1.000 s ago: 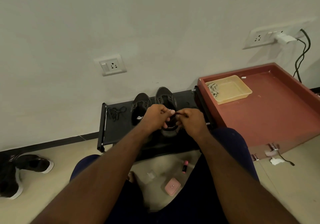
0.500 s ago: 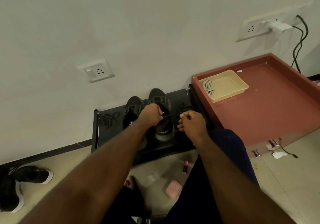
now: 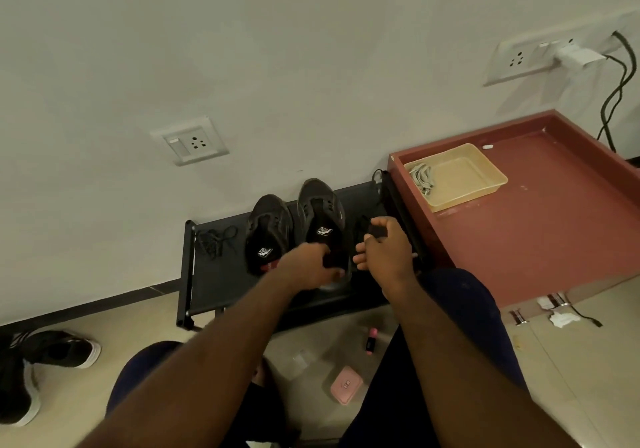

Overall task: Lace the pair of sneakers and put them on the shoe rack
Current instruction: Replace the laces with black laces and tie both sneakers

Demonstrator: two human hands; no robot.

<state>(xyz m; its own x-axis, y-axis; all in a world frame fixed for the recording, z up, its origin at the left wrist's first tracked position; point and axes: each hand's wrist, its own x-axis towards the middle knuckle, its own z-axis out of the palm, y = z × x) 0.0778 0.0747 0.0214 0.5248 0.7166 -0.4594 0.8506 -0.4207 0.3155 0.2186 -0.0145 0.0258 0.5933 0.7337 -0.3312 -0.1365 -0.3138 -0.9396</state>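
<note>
Toes to the wall, heels nearest the person for reach, the 2 dark grey mesh sneakers stand side by side on the low black fabric shoe rack. The left grip clasps the right-hand one's heel, probably steadying it. The right grip hovers half-curled just beside; whether it pinches a lace I cannot tell.

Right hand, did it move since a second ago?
Yes. The right hand slid right, off the sneaker nearer the red tray, toward that tray.
</note>
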